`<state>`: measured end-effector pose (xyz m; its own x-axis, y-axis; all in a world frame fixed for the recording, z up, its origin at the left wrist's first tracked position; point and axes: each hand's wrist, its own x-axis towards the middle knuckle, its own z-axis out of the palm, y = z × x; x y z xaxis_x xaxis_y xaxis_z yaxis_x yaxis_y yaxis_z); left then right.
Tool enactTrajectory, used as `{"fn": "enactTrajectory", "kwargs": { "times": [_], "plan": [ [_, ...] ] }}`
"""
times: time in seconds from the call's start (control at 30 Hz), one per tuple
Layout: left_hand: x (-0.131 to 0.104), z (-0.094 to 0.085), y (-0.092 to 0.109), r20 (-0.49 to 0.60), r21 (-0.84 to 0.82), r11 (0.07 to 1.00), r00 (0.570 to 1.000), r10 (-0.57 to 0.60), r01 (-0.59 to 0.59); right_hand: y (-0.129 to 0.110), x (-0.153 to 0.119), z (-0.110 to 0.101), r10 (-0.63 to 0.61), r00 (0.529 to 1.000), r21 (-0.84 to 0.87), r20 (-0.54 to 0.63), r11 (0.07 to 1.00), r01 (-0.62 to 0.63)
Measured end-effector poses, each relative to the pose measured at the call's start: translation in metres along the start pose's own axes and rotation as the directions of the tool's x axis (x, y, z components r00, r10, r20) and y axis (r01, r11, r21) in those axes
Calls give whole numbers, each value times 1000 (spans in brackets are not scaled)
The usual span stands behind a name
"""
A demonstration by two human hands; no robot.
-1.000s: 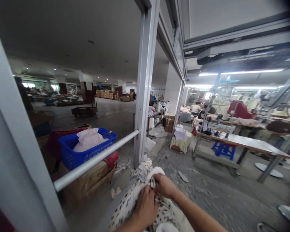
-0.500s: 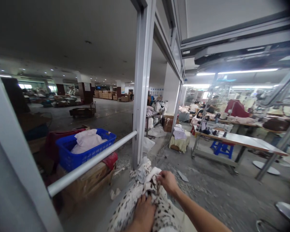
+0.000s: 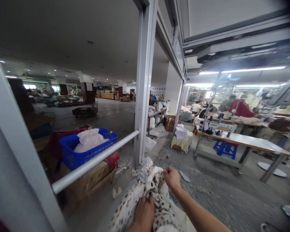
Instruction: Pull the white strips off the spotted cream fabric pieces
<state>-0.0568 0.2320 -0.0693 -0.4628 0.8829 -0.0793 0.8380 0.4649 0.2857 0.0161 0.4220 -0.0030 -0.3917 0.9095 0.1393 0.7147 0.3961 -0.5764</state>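
Observation:
A pile of white cloth with dark spots (image 3: 125, 204) lies at the bottom centre of the head view. My right hand (image 3: 172, 178) pinches a fold of this spotted cloth at the pile's upper right. Lower down, my left hand (image 3: 144, 211) rests on the pile with its fingers bent into the fabric; whether it grips any is hidden. Between and above my hands the cloth is bunched up, with a paler grey-white piece (image 3: 143, 174) at its top.
A metal post (image 3: 145, 83) and rail (image 3: 96, 162) stand ahead and left. Beyond the rail, a blue basket (image 3: 87, 158) holding white cloth sits on a cardboard box (image 3: 87, 187). At right are a sewing table (image 3: 251, 140) and a blue stool (image 3: 226, 149).
My right hand has moved slightly right and up, pulling the pinched fold outward. My left hand remains on the pile. The whole view has shifted a little.

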Motion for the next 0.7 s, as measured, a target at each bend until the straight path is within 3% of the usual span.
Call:
{"fn": "enactTrajectory", "kwargs": {
  "times": [0.23,0.33,0.43,0.5,0.57,0.63,0.7],
  "plan": [
    [-2,6,-3,-12,0,999,999,39,-39,-5,9,-10,-38,999,-47,-17,998,37],
    [-4,6,-5,-19,14,998,998,54,-54,-5,4,-15,-117,993,-84,2,990,117],
    [-3,7,-6,-31,30,997,997,73,-72,-9,-15,-23,-277,960,-100,30,955,279],
    [-2,9,-6,-37,40,995,995,97,-95,-14,-31,-23,-424,900,-54,100,901,430],
    [-1,12,-6,-42,49,992,993,115,-113,-17,-43,-17,-557,789,49,259,824,565],
    [-1,15,-7,-45,58,991,991,125,-122,-16,-46,-4,-629,658,155,414,761,630],
    [-1,17,-8,-51,67,989,989,137,-134,-9,-39,11,-647,590,203,483,738,643]
  ]
}}
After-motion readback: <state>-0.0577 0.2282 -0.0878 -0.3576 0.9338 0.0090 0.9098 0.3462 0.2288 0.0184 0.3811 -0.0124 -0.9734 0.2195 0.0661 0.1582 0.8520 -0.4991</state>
